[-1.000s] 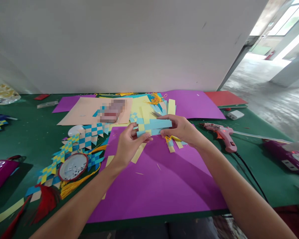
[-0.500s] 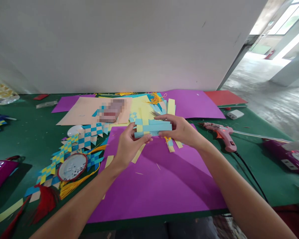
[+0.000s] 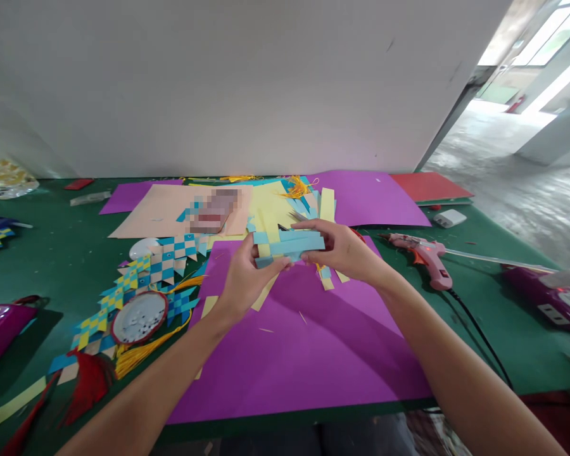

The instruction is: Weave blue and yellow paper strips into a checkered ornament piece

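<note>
Blue and yellow paper strips (image 3: 294, 242), partly woven together, are held up between both hands above a purple paper sheet (image 3: 304, 354). My left hand (image 3: 247, 272) is closed on their left end, thumb in front and fingers behind. On the right end, my right hand (image 3: 339, 250) pinches the blue strips between thumb and fingers. A yellow strip stands upright out of the weave. Scissor blades (image 3: 298, 216) show just behind my right hand; the rest of them is mostly hidden. Loose yellow strips (image 3: 265, 292) lie on the purple sheet beneath.
Left of the sheet lie woven paper fish (image 3: 167, 259), a round dish (image 3: 139, 318) of small dark pieces and a red tassel (image 3: 88, 383). A pink glue gun (image 3: 422, 256) with its cord rests at right. Purple paper (image 3: 365, 196) and a phone (image 3: 215, 212) lie toward the wall.
The held strips have shifted slightly left and tilted, and the blue strips now sit closer together. Both hands keep their grip.
</note>
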Action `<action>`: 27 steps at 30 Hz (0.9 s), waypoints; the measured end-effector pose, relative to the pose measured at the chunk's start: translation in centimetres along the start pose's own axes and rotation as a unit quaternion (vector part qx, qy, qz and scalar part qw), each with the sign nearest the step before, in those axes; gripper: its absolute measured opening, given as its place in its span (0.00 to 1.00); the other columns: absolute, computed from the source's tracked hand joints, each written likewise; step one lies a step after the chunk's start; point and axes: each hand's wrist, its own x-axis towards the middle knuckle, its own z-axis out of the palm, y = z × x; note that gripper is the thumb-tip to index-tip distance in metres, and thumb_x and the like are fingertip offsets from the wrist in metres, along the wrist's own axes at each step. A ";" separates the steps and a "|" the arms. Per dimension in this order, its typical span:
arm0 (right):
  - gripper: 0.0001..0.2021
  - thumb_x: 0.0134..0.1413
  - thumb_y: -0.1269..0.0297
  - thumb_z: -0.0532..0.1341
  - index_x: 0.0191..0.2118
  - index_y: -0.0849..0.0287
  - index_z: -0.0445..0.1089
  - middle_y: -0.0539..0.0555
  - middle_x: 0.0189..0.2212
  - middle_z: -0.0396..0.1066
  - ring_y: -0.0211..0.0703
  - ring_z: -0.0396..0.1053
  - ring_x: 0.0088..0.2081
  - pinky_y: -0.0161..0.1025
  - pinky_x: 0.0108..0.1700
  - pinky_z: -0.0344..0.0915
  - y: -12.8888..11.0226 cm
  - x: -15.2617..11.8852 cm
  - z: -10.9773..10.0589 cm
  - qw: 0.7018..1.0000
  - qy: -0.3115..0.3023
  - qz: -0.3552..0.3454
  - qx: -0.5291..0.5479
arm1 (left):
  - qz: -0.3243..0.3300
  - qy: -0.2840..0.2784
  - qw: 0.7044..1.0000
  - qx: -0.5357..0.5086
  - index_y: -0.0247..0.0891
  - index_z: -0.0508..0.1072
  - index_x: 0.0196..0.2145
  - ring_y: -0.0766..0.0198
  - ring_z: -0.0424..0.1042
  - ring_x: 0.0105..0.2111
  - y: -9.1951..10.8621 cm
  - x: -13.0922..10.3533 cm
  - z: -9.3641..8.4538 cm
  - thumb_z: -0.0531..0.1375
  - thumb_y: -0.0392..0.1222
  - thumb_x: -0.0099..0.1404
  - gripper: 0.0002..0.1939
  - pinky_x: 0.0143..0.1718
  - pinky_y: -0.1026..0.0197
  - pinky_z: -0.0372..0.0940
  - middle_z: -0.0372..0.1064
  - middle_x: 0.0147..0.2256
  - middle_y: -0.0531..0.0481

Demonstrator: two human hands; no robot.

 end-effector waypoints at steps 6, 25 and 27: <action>0.25 0.47 0.73 0.64 0.54 0.56 0.67 0.47 0.27 0.70 0.37 0.68 0.25 0.35 0.28 0.66 -0.1 0.0 0.1 1.000 -0.009 0.005 0.006 | 0.020 0.009 0.999 0.028 0.38 0.65 0.46 0.59 0.78 0.31 -0.9 0.1 -0.1 0.66 0.39 0.55 0.22 0.34 0.58 0.74 0.75 0.35 0.50; 0.25 0.48 0.66 0.65 0.55 0.56 0.68 0.52 0.33 0.73 0.39 0.67 0.29 0.38 0.31 0.66 0.3 -0.2 -1.0 0.999 -0.017 0.003 -0.034 | -0.008 0.019 1.000 -0.020 0.36 0.64 0.43 0.63 0.77 0.27 0.2 -0.1 0.5 0.66 0.38 0.53 0.21 0.29 0.61 0.75 0.73 0.33 0.52; 0.26 0.48 0.64 0.66 0.55 0.55 0.68 0.52 0.32 0.72 0.39 0.67 0.29 0.37 0.30 0.65 0.2 -0.3 -1.1 0.999 -0.024 0.007 -0.037 | -0.005 0.015 1.000 -0.018 0.37 0.64 0.43 0.63 0.77 0.27 0.2 -0.1 0.4 0.66 0.39 0.54 0.21 0.29 0.61 0.75 0.73 0.33 0.52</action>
